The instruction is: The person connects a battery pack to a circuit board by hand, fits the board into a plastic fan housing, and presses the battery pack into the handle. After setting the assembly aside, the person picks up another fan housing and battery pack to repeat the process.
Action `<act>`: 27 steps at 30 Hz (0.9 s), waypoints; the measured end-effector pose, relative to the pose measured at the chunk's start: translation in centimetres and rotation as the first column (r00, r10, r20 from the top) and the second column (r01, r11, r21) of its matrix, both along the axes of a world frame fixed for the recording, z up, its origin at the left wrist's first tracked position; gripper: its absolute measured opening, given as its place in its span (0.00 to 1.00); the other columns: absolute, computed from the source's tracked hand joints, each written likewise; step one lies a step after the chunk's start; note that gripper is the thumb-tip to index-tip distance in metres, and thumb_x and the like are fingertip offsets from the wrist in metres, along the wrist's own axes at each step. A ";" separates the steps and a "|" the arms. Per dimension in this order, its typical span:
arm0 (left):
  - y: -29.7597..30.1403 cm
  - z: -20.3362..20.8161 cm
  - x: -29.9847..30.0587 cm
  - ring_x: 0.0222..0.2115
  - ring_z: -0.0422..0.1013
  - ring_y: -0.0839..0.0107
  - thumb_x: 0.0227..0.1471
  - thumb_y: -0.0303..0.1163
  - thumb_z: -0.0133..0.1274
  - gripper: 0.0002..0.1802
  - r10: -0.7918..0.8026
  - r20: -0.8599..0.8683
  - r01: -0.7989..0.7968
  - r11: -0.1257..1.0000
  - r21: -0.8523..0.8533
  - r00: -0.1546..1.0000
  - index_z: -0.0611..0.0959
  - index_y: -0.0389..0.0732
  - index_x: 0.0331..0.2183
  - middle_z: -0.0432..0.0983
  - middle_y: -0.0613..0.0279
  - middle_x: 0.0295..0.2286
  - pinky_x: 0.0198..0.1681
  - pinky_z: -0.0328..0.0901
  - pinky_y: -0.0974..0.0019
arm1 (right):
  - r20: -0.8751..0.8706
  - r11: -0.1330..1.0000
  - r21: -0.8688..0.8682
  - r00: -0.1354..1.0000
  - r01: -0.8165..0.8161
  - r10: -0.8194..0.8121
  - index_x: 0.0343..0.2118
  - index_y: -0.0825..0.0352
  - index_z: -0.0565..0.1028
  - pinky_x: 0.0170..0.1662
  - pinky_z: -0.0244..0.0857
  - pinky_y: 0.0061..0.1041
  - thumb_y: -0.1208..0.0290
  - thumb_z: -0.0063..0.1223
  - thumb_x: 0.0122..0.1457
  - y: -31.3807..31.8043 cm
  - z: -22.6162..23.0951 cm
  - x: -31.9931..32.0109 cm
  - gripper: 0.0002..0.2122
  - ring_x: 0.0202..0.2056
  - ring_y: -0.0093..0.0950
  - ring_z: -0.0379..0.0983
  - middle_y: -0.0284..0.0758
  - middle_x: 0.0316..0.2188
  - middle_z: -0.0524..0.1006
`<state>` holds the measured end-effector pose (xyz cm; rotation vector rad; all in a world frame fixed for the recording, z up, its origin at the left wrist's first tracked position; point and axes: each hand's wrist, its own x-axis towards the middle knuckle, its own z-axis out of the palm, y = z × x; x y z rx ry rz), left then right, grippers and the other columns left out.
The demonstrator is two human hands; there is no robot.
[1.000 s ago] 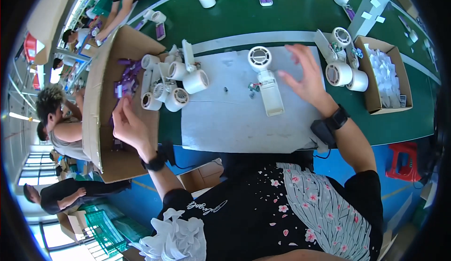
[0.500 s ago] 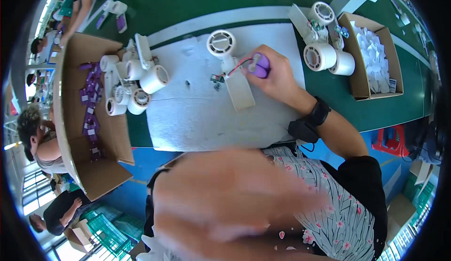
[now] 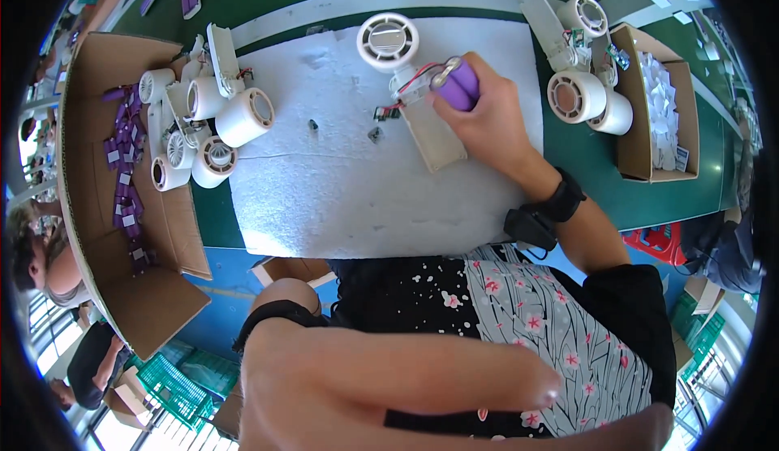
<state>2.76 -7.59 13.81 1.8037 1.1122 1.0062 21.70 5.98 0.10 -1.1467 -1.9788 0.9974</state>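
Observation:
My right hand [image 3: 499, 118] grips a purple twin-cell battery pack [image 3: 460, 86] above the white mat [image 3: 324, 199]. Red wire runs from beside the pack to a white handheld fan [image 3: 388, 40], whose opened handle shell [image 3: 434, 139] points toward me. A small green circuit board [image 3: 387, 113] hangs at the fan's neck. Very close to the camera, my left hand [image 3: 365, 370] fills the lower part of the view. Its fingers are stretched out with a gap between them, and nothing shows in it.
On the left, a cardboard box [image 3: 81, 183] holds several purple battery packs, with white fans [image 3: 246, 117] clustered against it. More fans [image 3: 576, 96] stand on the right beside a carton [image 3: 633, 155] of white pieces. Small dark bits [image 3: 374, 134] lie on the mat. Other people are at the left.
The view has shifted. My left hand, blurred before, is now clearer, lower in the picture, with fingers extended. My right hand still holds the battery pack, now tilted with its ends showing.

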 end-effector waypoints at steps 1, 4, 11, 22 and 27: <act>-0.7 1.3 -1.0 0.33 0.75 0.53 0.41 0.36 0.61 0.23 -0.026 0.004 0.026 0.999 -0.018 1.000 0.80 0.35 0.40 0.78 0.47 0.35 0.37 0.68 0.56 | -0.003 1.000 0.001 1.000 0.008 -0.008 0.32 0.69 0.71 0.29 0.67 0.27 0.70 0.64 0.48 -0.1 0.0 0.1 0.14 0.21 0.30 0.70 0.41 0.22 0.74; 0.3 0.9 -1.0 0.33 0.74 0.52 0.42 0.38 0.60 0.24 -0.117 0.016 0.117 0.991 -0.066 0.993 0.80 0.34 0.41 0.78 0.46 0.34 0.37 0.68 0.56 | -0.066 0.995 -0.056 0.994 0.080 -0.083 0.32 0.69 0.71 0.30 0.66 0.24 0.70 0.64 0.50 -0.3 0.1 0.5 0.13 0.23 0.22 0.67 0.36 0.22 0.75; 6.5 -7.6 -0.2 0.38 0.71 0.68 0.42 0.27 0.64 0.23 0.305 -0.193 -0.303 0.952 0.041 0.932 0.78 0.40 0.44 0.76 0.59 0.39 0.42 0.65 0.66 | -0.047 0.980 -0.132 0.987 0.149 -0.157 0.34 0.69 0.72 0.32 0.66 0.22 0.71 0.63 0.51 -0.4 0.4 0.3 0.12 0.26 0.18 0.68 0.33 0.26 0.76; 9.1 -13.4 -1.5 0.27 0.73 0.67 0.40 0.21 0.62 0.17 0.188 0.063 -0.170 0.961 -0.220 0.980 0.77 0.39 0.37 0.77 0.59 0.29 0.34 0.68 0.69 | -0.022 0.982 0.145 0.992 -0.123 0.128 0.31 0.68 0.71 0.32 0.67 0.22 0.81 0.63 0.44 0.1 2.0 -1.2 0.12 0.31 0.22 0.72 0.35 0.32 0.77; 8.5 -12.9 -1.8 0.29 0.72 0.74 0.41 0.16 0.60 0.16 0.156 0.062 -0.135 0.956 -0.261 0.986 0.79 0.38 0.36 0.77 0.62 0.29 0.33 0.67 0.73 | 0.063 0.924 0.329 0.981 -0.194 0.184 0.27 0.66 0.69 0.31 0.68 0.24 0.85 0.63 0.38 0.1 1.2 -1.3 0.14 0.30 0.29 0.73 0.35 0.30 0.78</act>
